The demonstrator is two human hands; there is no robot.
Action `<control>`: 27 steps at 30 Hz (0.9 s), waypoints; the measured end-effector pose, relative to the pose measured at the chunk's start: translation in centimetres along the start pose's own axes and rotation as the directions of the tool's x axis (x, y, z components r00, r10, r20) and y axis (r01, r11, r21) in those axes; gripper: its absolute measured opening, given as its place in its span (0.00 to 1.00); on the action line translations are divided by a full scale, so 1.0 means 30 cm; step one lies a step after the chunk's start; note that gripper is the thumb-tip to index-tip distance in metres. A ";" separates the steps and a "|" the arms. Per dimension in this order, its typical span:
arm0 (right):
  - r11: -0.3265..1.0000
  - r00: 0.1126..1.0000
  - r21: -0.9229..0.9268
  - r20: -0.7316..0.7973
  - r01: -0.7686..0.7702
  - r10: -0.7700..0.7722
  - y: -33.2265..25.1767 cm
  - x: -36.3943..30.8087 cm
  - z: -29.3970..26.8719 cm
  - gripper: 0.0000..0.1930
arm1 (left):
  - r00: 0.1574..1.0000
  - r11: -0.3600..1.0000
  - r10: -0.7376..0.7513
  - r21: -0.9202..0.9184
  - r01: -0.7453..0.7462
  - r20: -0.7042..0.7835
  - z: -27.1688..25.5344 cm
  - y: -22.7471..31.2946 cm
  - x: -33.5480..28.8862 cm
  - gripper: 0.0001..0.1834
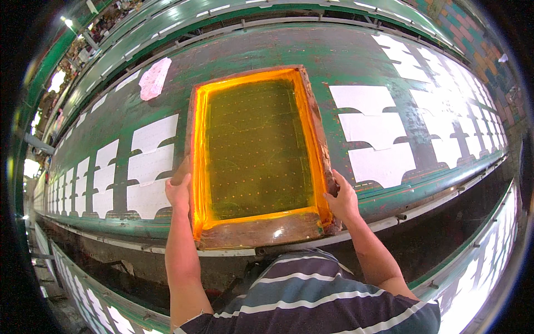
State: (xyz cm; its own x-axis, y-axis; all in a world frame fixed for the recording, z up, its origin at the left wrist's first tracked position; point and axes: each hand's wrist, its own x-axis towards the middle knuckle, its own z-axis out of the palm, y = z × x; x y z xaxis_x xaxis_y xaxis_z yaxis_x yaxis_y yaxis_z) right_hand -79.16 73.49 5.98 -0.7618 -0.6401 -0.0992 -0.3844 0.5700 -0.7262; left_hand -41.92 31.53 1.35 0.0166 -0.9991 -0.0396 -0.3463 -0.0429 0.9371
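Note:
A wooden-framed printing screen (pixel 256 150) is in front of me over the long green table (pixel 356 53). Its dark olive mesh carries rows of small dots, and bright yellow-orange edging lines the inside of the frame. My left hand (pixel 179 192) grips the frame's left side near the lower corner. On the right side, my right hand (pixel 343 196) holds the frame at about the same height. Whether the frame rests on the table or hangs just above it, I cannot tell. White cut pieces (pixel 371 133) lie to its right, and more white pieces (pixel 153 167) lie to its left.
A crumpled pink cloth (pixel 155 79) lies on the table at the far left. Columns of white pieces run toward both table ends. A metal rail (pixel 411 214) follows the near edge. Another table with white pieces (pixel 484 261) stands behind at the lower right.

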 end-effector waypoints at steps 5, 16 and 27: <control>0.996 0.998 -0.083 -0.051 0.018 -0.022 -0.009 0.012 0.030 0.39 | 1.000 0.993 -0.016 0.116 0.017 -0.014 -0.002 0.009 -0.003 0.31; 0.999 0.992 0.018 -0.124 0.035 -0.032 -0.143 -0.006 -0.056 0.28 | 0.989 0.987 -0.142 -0.073 0.144 0.035 -0.028 0.005 0.017 0.30; 0.999 0.966 -0.022 -0.253 0.041 -0.045 0.054 0.110 -0.317 0.25 | 0.999 0.994 0.002 -0.113 0.002 0.033 0.224 0.226 -0.172 0.29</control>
State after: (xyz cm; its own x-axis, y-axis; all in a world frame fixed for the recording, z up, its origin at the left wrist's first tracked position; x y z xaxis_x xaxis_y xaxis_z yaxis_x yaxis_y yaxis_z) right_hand -87.25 77.20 10.93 -0.8508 -0.5140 0.1095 -0.4269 0.5543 -0.7145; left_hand -50.66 36.39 5.58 -0.0155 -0.9987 -0.0494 -0.2378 -0.0443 0.9703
